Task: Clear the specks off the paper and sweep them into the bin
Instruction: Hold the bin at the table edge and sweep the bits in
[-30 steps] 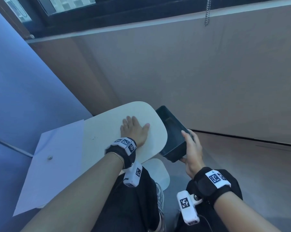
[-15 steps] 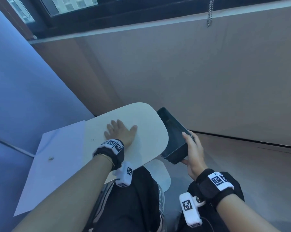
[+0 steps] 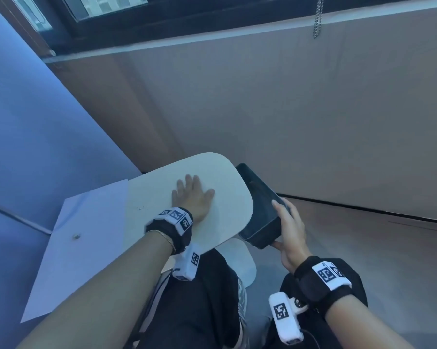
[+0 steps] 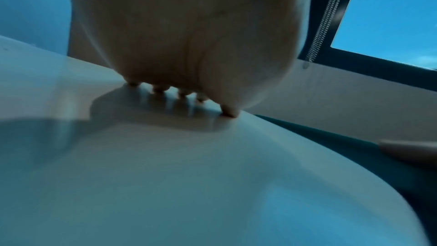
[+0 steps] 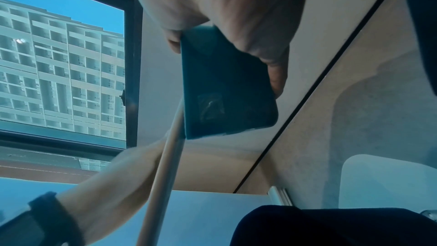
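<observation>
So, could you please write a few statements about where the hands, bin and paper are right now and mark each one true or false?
1. The left hand lies flat on the tabletop. True.
2. The right hand holds the dark bin at the tabletop's right edge. True.
3. The bin stands on the white paper. False: the paper lies left of the tabletop, away from the bin.
4. The paper is free of specks. False: one speck sits on it.

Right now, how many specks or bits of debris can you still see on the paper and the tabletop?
2. One larger bit lies on the paper; a faint cluster of specks sits on the tabletop, left of the flat left hand. Finer ones may be hidden.
</observation>
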